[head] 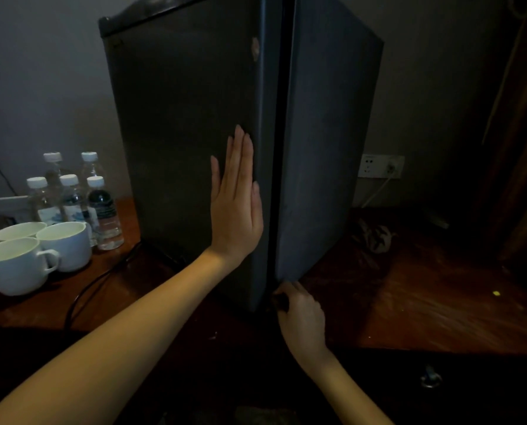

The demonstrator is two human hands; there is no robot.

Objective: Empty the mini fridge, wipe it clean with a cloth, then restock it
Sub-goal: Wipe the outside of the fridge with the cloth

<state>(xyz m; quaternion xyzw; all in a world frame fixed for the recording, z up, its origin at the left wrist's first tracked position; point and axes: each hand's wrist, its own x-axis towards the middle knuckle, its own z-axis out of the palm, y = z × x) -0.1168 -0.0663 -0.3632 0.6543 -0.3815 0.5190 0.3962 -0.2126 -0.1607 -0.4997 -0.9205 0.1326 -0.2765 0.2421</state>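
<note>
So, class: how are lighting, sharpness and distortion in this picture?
Head view: dim and grainy; the dark grey mini fridge leans from wide-angle distortion; the white ceramic cups are brightest; the brown wooden tabletop is smeared; the right hand sits in shadow.

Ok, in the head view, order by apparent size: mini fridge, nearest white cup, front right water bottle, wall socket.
1. mini fridge
2. nearest white cup, water bottle: alike, cup nearer camera
3. wall socket

There is only one view, worn on the person's head. It looks forward and down at the front corner of the mini fridge [194,118], from very near (the left hand [236,197] and the right hand [300,314] both reach it), with the wooden table [439,286] below.
</note>
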